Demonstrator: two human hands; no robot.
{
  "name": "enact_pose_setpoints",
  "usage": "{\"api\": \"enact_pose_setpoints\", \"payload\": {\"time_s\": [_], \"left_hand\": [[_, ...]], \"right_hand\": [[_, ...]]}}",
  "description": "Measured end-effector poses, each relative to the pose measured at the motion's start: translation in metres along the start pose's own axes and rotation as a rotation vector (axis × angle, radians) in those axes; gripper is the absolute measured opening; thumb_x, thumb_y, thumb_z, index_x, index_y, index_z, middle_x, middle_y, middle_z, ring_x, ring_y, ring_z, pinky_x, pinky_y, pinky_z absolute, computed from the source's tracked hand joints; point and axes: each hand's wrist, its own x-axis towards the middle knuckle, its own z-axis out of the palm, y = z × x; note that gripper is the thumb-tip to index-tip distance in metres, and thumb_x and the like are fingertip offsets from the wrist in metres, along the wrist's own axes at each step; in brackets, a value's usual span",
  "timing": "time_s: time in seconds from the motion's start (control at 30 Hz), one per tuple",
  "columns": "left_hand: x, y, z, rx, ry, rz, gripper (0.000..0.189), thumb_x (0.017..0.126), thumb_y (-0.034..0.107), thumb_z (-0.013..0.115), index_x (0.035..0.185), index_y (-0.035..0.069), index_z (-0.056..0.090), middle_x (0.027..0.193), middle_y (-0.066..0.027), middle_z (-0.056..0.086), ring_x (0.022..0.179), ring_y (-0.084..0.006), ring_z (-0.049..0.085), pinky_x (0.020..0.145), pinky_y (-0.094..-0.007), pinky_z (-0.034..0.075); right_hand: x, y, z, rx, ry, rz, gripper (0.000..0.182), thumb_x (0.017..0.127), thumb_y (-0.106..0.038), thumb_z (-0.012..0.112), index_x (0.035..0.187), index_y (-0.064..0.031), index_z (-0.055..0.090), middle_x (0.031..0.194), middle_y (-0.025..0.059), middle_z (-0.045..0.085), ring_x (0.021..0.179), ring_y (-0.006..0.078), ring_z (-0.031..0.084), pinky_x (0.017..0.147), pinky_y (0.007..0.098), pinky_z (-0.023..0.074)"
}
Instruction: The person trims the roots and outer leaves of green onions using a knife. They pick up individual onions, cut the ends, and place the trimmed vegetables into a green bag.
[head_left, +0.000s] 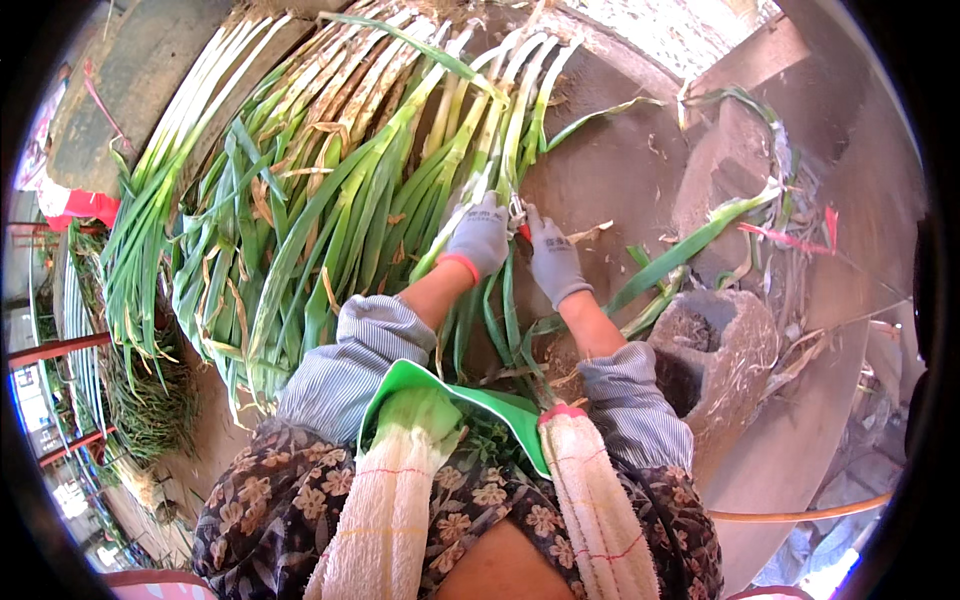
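Gloved in grey, my left hand (480, 232) closes around the leafy part of a green onion stalk (469, 187) near the middle of the view. Just right of it, my right hand (553, 255), also gloved, grips a small tool with a red handle (524, 232); its metal end touches the leaves beside the left hand, and its exact kind is unclear. Long green onions (352, 172) lie in a wide row to the left, some with brown, soiled stems and dry leaves. Cleaner white-stemmed green onions (206, 97) lie at the upper left.
A hollow concrete block (739, 337) stands at the right, near loose leaves and a pink tie (795, 238). A stone slab (127, 82) is at the upper left. Red metal bars (64, 349) and more bundled greens (146, 405) are at the far left.
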Motion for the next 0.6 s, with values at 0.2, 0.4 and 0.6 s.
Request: {"api": "enact_pose_setpoints", "payload": {"time_s": [0.2, 0.4, 0.6], "left_hand": [[0.011, -0.001, 0.012, 0.094, 0.013, -0.072, 0.034, 0.086, 0.031, 0.063, 0.106, 0.004, 0.058, 0.111, -0.0166, 0.056, 0.101, -0.0353, 0.060, 0.092, -0.0521, 0.038], [0.030, 0.009, 0.013, 0.082, 0.107, -0.178, 0.054, 0.085, 0.046, 0.066, 0.112, 0.002, 0.051, 0.097, -0.0167, 0.065, 0.094, -0.0355, 0.063, 0.089, -0.0497, 0.041], [0.060, -0.019, -0.022, -0.205, -0.135, -0.232, 0.056, 0.076, 0.052, 0.073, 0.091, -0.001, 0.062, 0.080, -0.0146, 0.069, 0.076, -0.0282, 0.069, 0.068, -0.0400, 0.051]], "right_hand": [[0.086, 0.021, 0.010, 0.043, 0.141, 0.038, 0.053, 0.088, -0.020, 0.060, 0.135, -0.0016, 0.042, 0.104, 0.0215, 0.060, 0.094, 0.0376, 0.062, 0.078, 0.0466, 0.0521], [0.230, 0.073, 0.000, -0.044, 0.203, 0.133, 0.037, 0.092, -0.033, 0.056, 0.114, -0.0033, 0.052, 0.098, 0.0211, 0.064, 0.090, 0.0396, 0.066, 0.076, 0.0479, 0.0530], [0.280, 0.096, -0.021, -0.034, 0.267, 0.230, 0.037, 0.092, -0.038, 0.056, 0.109, -0.0046, 0.057, 0.098, 0.0235, 0.066, 0.092, 0.0405, 0.066, 0.078, 0.0483, 0.0534]]}}
